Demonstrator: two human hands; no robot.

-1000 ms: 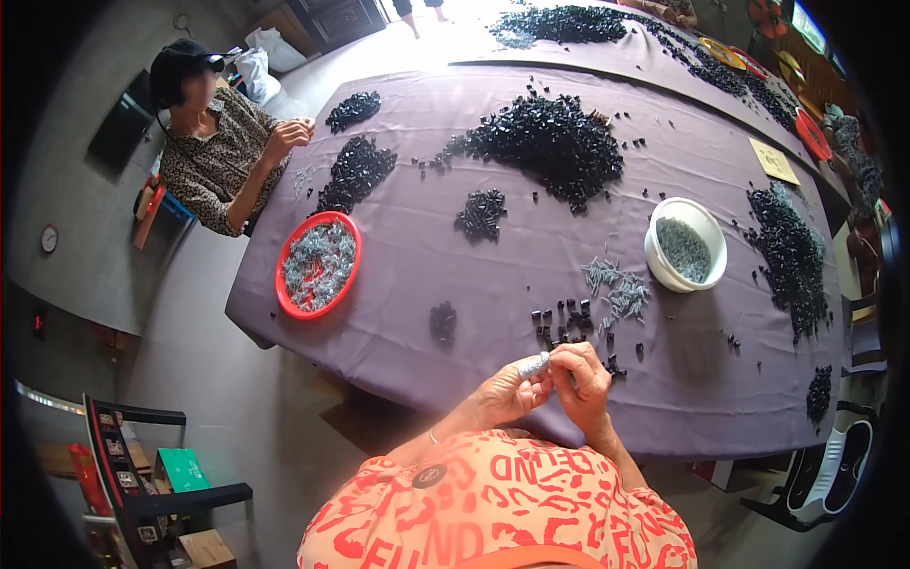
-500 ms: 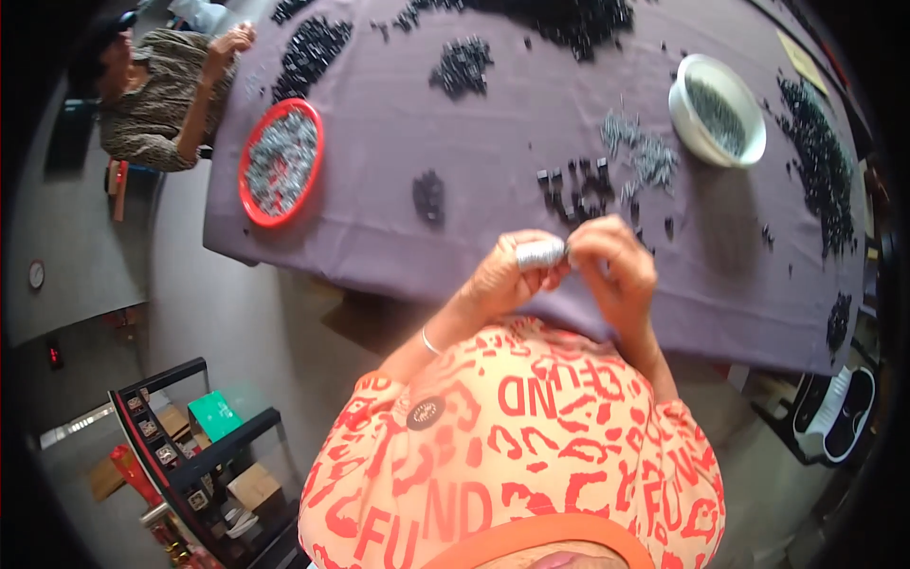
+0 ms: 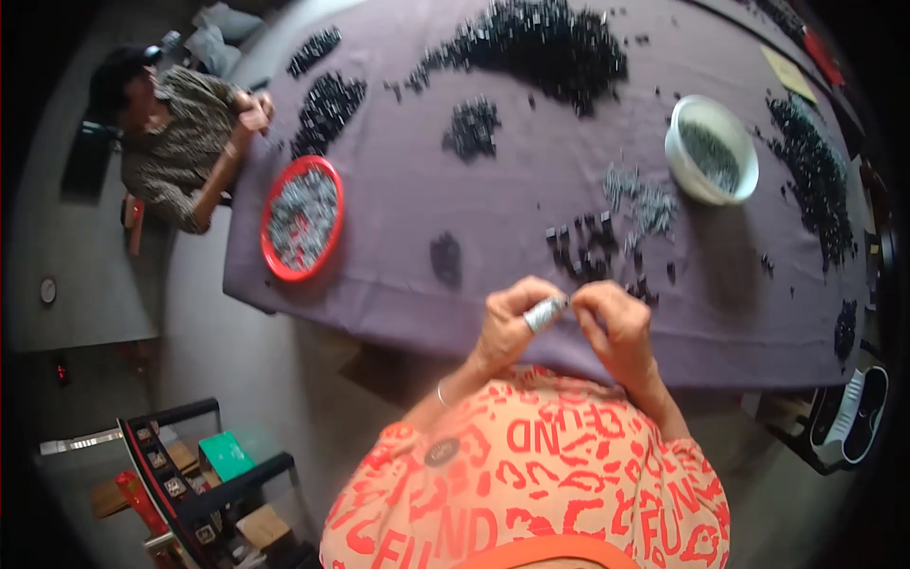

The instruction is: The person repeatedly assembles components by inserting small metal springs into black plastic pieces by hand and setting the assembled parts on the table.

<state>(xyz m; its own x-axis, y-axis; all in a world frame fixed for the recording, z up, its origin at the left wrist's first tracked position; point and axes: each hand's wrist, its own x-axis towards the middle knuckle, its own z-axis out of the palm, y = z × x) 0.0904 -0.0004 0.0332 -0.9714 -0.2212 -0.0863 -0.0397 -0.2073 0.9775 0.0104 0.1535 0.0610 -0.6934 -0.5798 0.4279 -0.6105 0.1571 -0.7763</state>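
My left hand (image 3: 512, 324) is closed in a pinch above the table's near edge. A silvery-white wrap or sleeve (image 3: 545, 314) lies along one of its fingers. At its fingertips is a tiny dark piece (image 3: 567, 302), too small to name. My right hand (image 3: 618, 327) is pinched closed against that same spot, its fingertips nearly touching the left ones; what it holds is hidden. Just beyond the hands lie several small black plastic parts (image 3: 580, 248). Thin grey pins or screws (image 3: 652, 211) are scattered behind them.
A white bowl (image 3: 675, 156) of grey pieces stands at the right. A red-rimmed tray (image 3: 338, 223) of similar pieces is at the left. Black parts are heaped at the back (image 3: 540, 47) and along the right edge (image 3: 813, 180). Another person (image 3: 190, 142) sits at the left edge.
Both hands stay pinched together; the silvery-wrapped finger has tilted, its tip pointing more upward. The whole view has shifted, so the table appears lower. The other person's hands have come closer together.
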